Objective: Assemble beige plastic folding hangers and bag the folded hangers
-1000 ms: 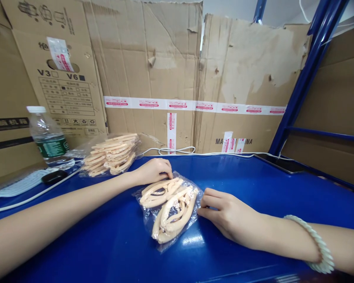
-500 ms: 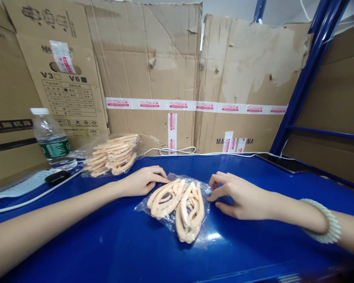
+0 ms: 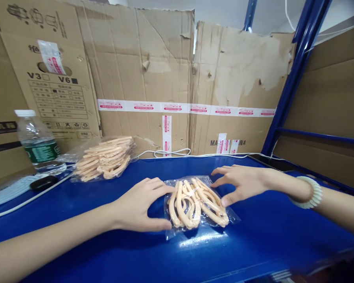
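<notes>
A clear plastic bag of beige looped pieces [image 3: 190, 204] lies flat on the blue tabletop [image 3: 129, 255]; what the pieces are I cannot tell. At its left edge is my left hand [image 3: 141, 204], thumb and fingers spread apart, the fingertips touching or very close to the plastic. My right hand [image 3: 238, 182] is at the bag's upper right with its fingers apart, the thumb tip by the right-hand loops. Neither hand is closed around the bag.
Another clear bag of stacked beige pieces [image 3: 104, 157] rests at the back left. Beside it stand a water bottle [image 3: 41, 147], a black oval object [image 3: 43, 182] and a pale blue pleated item [image 3: 13, 192]. A white cable [image 3: 171, 153] runs along the cardboard wall [image 3: 141, 78]. A dark flat device [image 3: 271, 163] lies back right.
The bag has turned and shifted slightly right, its loops now splayed differently. My left hand has moved down and opened wider; my right hand has spread its fingers over the right edge.
</notes>
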Tool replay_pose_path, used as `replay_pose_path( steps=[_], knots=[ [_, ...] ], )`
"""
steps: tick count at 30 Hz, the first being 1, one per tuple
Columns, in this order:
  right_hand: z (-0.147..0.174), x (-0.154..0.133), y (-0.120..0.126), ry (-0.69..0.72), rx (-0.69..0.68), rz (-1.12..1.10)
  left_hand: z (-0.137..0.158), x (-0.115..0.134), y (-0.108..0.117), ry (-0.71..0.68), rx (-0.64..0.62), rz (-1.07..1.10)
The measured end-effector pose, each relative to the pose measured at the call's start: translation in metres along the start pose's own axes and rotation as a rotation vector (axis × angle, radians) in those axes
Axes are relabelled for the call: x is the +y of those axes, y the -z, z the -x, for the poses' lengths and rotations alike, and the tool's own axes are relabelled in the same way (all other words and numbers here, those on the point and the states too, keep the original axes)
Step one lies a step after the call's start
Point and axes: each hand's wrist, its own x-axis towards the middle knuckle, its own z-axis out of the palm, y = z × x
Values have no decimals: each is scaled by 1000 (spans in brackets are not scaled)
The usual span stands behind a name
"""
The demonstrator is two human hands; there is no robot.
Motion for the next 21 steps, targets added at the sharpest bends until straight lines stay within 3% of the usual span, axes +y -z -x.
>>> replay_pose_path(
  steps=[5, 9, 13, 17, 21],
  knots=[
    [9, -11, -5, -153, -139, 34, -3, 20, -9, 47, 7, -67],
    [17, 2, -4, -226, -175, 6, -24, 30, -22, 49, 59, -84],
    [28, 46, 4, -377, -290, -23, -79, 34, -40, -3, 113, -101],
    [33, 102, 9, -622, -425, -23, -154, 34, -56, 2, 43, -132],
    [33, 150, 8, -794, -336, 40, -222, 36, -67, 15, 5, -126]
  ],
)
